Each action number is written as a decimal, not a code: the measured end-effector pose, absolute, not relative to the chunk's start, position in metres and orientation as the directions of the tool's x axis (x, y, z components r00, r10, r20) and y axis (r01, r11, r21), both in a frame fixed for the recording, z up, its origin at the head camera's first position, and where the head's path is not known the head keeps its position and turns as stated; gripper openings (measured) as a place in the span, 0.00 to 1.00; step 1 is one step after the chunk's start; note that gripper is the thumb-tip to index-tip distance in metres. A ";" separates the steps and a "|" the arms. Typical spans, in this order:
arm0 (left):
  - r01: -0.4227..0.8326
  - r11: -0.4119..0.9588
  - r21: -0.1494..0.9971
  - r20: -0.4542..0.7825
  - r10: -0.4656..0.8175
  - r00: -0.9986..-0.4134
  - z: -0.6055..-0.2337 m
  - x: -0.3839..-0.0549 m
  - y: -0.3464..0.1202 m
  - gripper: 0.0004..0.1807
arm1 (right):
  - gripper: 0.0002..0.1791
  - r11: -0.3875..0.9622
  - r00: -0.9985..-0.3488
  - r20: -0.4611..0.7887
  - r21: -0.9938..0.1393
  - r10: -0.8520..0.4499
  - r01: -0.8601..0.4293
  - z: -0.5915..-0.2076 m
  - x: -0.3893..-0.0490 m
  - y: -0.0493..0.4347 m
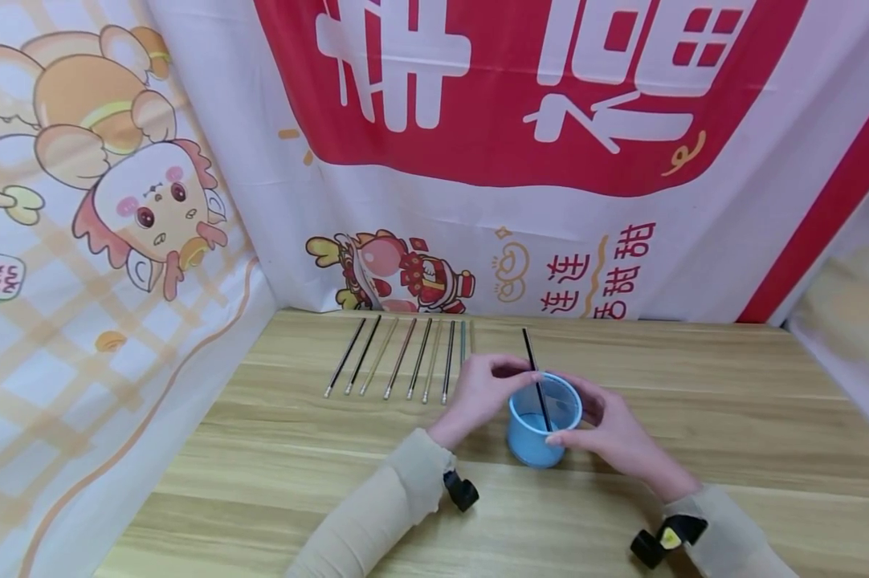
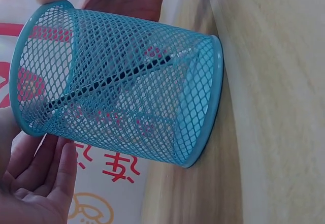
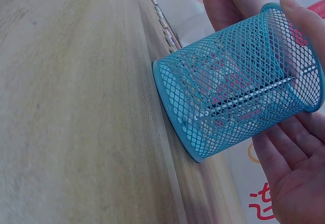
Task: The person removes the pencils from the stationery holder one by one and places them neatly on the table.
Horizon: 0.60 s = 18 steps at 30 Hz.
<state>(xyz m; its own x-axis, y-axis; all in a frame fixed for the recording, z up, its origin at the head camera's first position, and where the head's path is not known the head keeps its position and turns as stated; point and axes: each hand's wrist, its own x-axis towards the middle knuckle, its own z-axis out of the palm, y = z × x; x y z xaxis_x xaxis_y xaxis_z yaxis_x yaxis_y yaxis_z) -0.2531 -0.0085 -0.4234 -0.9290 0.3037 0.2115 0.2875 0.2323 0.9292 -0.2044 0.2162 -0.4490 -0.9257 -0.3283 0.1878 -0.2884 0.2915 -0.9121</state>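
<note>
A blue mesh pen holder (image 1: 536,451) stands upright on the wooden table, with both hands around its upper part. My left hand (image 1: 483,392) grips its left side, thumb at the rim and fingers behind the wall. From the right, my right hand (image 1: 618,433) holds it too, its thumb lying over the near rim. Inside leans one dark pencil (image 1: 530,351), its upper end sticking out past the far rim. Through the mesh in the left wrist view, the pencil (image 2: 109,79) runs slantwise. In the right wrist view the holder's base (image 3: 175,115) sits right at the tabletop.
Several pencils (image 1: 393,357) lie side by side in a row on the table (image 1: 261,482), left of the holder; my left hand overlaps the row's right end. Printed cloth (image 1: 550,168) hangs at the back, with another patterned cloth (image 1: 116,337) along the left side.
</note>
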 end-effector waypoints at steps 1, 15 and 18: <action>0.279 0.227 0.933 0.207 0.298 -0.932 -0.423 -0.253 -0.008 0.13 | 0.42 0.289 -0.926 0.188 -0.913 -0.329 -0.288 -0.449 -0.204 0.216; 0.338 0.099 0.936 0.317 0.182 -0.931 -0.386 -0.253 -0.015 0.12 | 0.42 0.289 -0.925 0.198 -0.911 -0.324 -0.296 -0.450 -0.205 0.216; 0.369 0.066 0.927 0.355 0.158 -0.921 -0.379 -0.253 -0.020 0.12 | 0.42 0.290 -0.925 0.196 -0.911 -0.326 -0.295 -0.450 -0.205 0.216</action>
<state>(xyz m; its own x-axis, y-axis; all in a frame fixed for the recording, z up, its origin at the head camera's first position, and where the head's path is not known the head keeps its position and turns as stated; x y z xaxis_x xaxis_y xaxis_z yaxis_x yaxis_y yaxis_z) -0.2531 -0.0201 -0.3794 -0.9214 0.1575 0.3553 0.3688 0.0657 0.9272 -0.2048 0.2163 -0.4501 -0.9249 -0.3256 0.1963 -0.2951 0.2895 -0.9105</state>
